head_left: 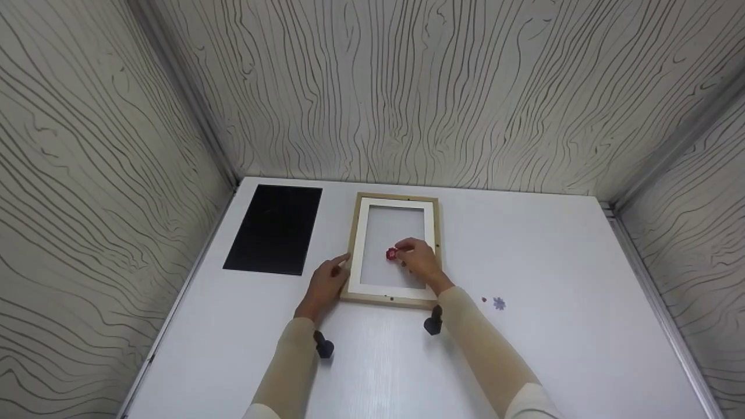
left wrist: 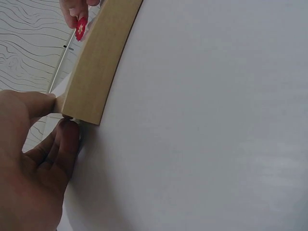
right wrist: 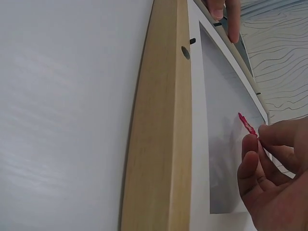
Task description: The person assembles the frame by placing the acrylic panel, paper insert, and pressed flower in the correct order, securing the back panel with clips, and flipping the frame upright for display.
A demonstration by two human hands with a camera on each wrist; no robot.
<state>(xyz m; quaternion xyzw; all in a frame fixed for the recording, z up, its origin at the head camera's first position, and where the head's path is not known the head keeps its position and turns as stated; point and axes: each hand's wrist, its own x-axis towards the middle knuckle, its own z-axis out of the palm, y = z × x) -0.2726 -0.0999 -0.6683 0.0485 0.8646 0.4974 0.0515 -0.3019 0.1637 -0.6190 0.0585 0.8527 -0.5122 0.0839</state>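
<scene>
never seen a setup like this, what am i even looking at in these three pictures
There's no machine: a person is working with two bare hands. The wide picture comes from a camera worn on the head, looking down. The other two come from cameras worn on the left and right wrists, each looking at that hand's work.

On the white table lies a wooden frame with a white inner border. To its left is a black panel; to its right, a small purple flower and a tiny red piece.

The left hand touches the frame's left side. The right hand pinches a small red flower over the frame's middle.
</scene>
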